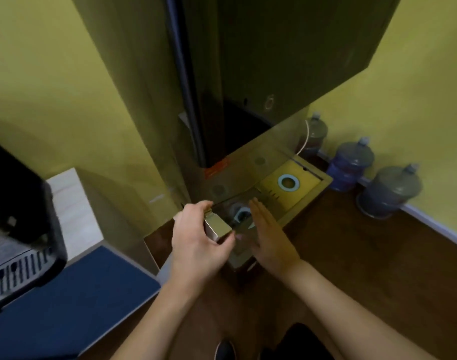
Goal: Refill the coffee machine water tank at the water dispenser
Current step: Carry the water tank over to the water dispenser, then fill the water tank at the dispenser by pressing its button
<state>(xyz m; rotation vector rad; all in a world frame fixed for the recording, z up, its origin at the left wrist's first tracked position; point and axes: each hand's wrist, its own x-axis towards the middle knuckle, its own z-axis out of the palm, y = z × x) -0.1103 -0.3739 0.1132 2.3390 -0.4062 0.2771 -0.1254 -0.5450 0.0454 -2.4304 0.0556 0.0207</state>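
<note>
Three water bottles (352,166) on the floor by the wall, right of the dispenser (248,100)

No readable text anywhere, orange-red label (217,167) on dark dispenser front at twelve o'clock from the hands, its print too blurred, no brands, no numbers

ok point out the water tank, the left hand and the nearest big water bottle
water tank (244,231): head view, clear side wall
left hand (196,240): head view, back of the hand
nearest water bottle (391,190): head view, its shoulder

Left hand (200,239) grips the water tank (248,203); right hand (270,236) flat alongside.
</note>
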